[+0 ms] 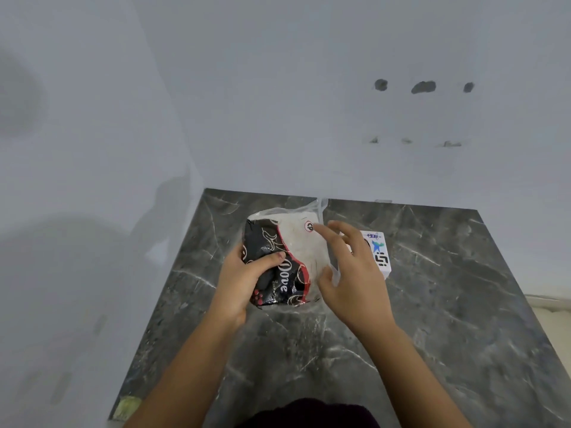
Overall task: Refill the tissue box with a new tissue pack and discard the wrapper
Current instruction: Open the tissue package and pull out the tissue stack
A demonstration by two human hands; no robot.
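A tissue pack [290, 254] in a black, red and clear plastic wrapper is held above a dark marble counter [432, 304]. My left hand [244, 282] grips the pack's black printed end, thumb on top. My right hand [352, 273] is spread over the clear end, thumb and fingers touching the loose plastic; white tissues show through it. A white tissue box [378, 251] with coloured print lies on the counter just behind my right hand, partly hidden by it.
The counter sits in a corner between two pale walls, left and back. Several dark marks dot the back wall [423, 87]. The counter's right edge drops to a light floor [550, 307]. A yellowish scrap [128, 407] lies at the near left corner.
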